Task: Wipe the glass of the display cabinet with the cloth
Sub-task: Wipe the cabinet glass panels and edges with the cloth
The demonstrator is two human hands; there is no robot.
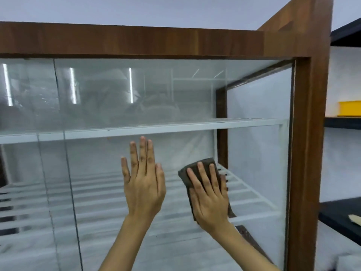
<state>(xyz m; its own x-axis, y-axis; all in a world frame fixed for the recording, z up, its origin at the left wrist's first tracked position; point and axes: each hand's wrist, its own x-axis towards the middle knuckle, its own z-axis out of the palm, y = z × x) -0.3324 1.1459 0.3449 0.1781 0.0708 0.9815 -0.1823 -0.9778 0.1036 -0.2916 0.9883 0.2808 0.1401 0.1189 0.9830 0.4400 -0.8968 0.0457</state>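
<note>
The display cabinet has a brown wooden frame [308, 133] and a large front glass pane [156, 98] that reflects strip lights. My right hand [209, 198] lies flat on the lower right part of the glass and presses a dark grey-brown cloth [201, 165] against it; the cloth shows above and beside my fingers. My left hand [143, 184] rests flat on the glass just left of it, fingers spread upward, with nothing in it.
Behind the glass are a white upper shelf [136, 131] and a white slatted lower shelf [252, 194]. A vertical pane edge [67, 163] runs down the left. Dark shelves [343, 122] with a yellow box [349, 108] stand to the right of the cabinet.
</note>
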